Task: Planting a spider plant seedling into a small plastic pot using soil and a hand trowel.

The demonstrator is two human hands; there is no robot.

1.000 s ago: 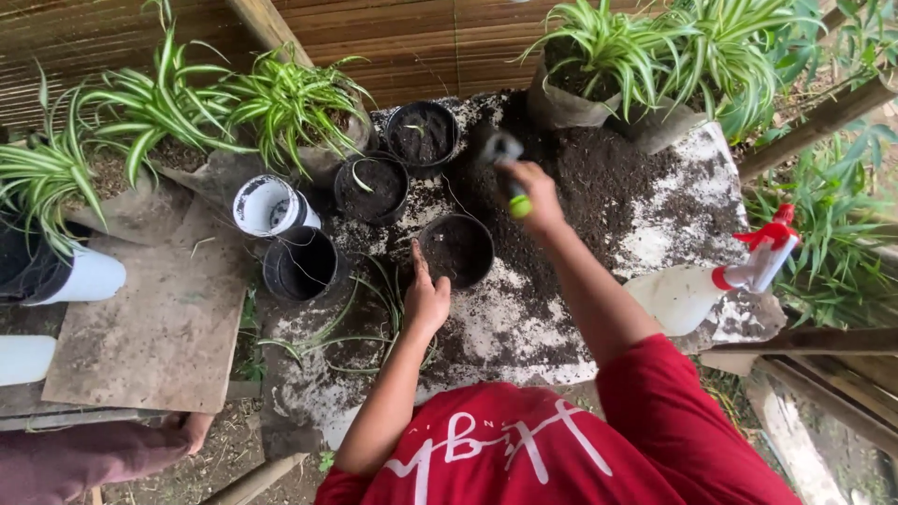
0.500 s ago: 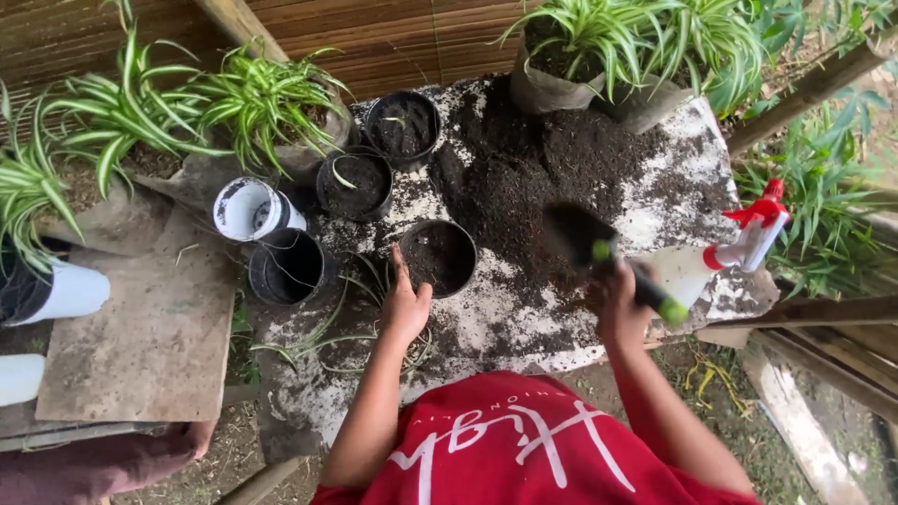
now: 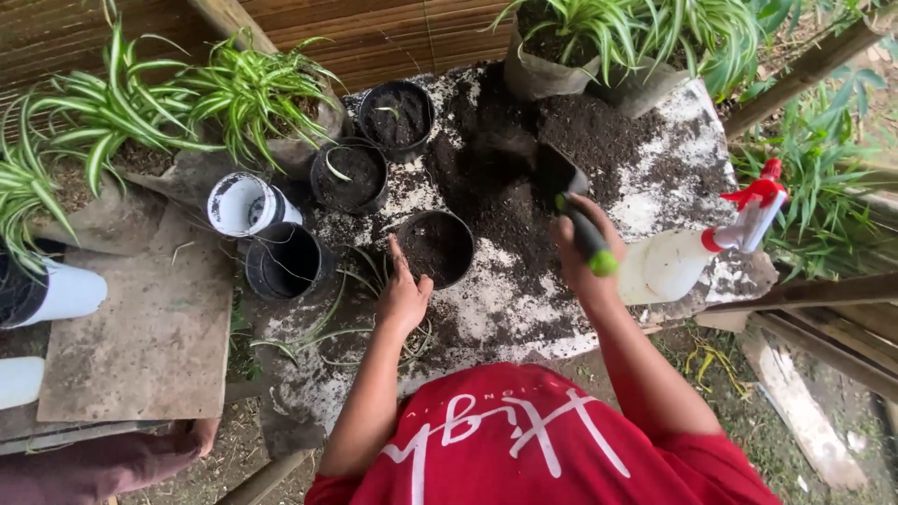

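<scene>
A small garden trowel with a black blade and a black handle tipped in bright green (image 3: 572, 210) is gripped in the right hand (image 3: 582, 257), the fingers being wrapped round the handle. The blade is pointed away from the person and is set into the heap of dark potting soil (image 3: 510, 178) spread over the white, soil-strewn counter (image 3: 673, 168). The left hand (image 3: 403, 295) is laid flat on the counter with its fingers held together and pointed forward; nothing is held in it, and its fingertips are seen just beside the rim of a round black plastic pot partly filled with soil (image 3: 436, 247). That pot is placed between the two hands, nearer the left one.

Further back, two more black pots holding soil (image 3: 351, 175) are seen, and to the left an empty black pot (image 3: 285, 261) is set beside a white cylindrical container (image 3: 241, 205). A white spray bottle with a red trigger (image 3: 697, 254) is lying on its side just right of the right hand. Green-and-white striped plants in grey bags (image 3: 580, 37) are lined along the back of the counter.
</scene>
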